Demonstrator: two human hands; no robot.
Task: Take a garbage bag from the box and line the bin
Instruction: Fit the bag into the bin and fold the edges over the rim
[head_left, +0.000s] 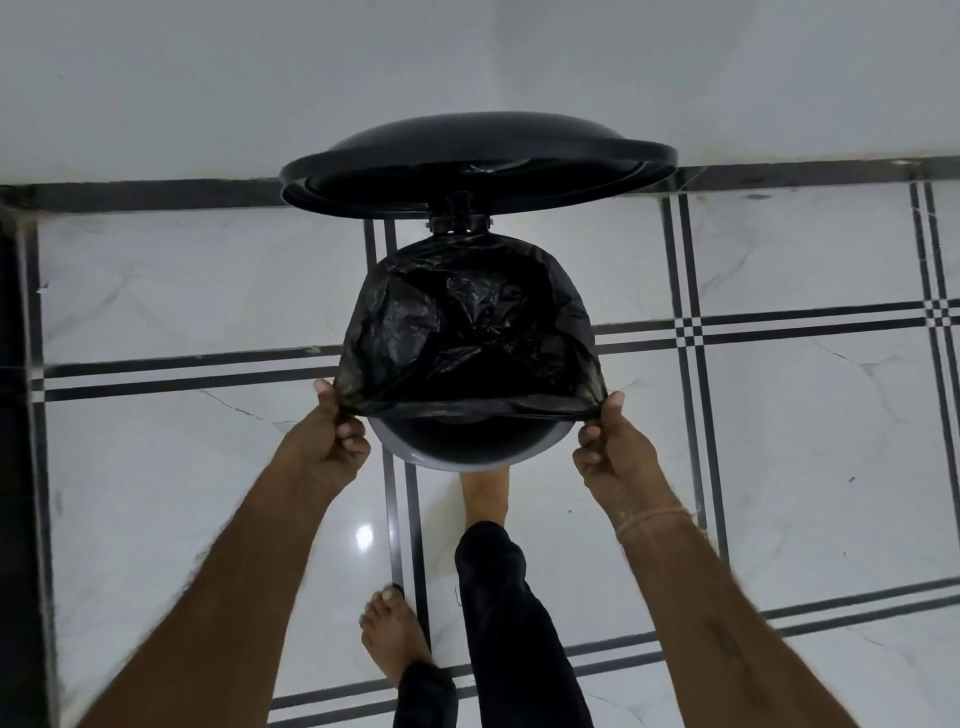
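Two hands stretch the bag over the bin rim

Both of our hands are at the near side of the bin, each pinched shut on a corner of the black garbage bag. Our left hand clamps the bag's edge between thumb and curled fingers at the left of the rim; our right hand does the same at the right, and a thin thread band circles that wrist. Between the two grips the bag's edge runs taut and straight across the opening, so that the far part of the mouth is covered in crumpled black plastic while a grey crescent of rim on our side is bare.

The lid stands raised beyond the bag on its hinge, close to the white wall. Our right foot reaches forward under the near edge of the bin (what it rests on is hidden by the bin), and the left foot is planted flat, well back from it. Dark trouser legs show below.

Underfoot is a glossy white tiled floor with paired dark lines crossing it. We cannot see the box in this view.
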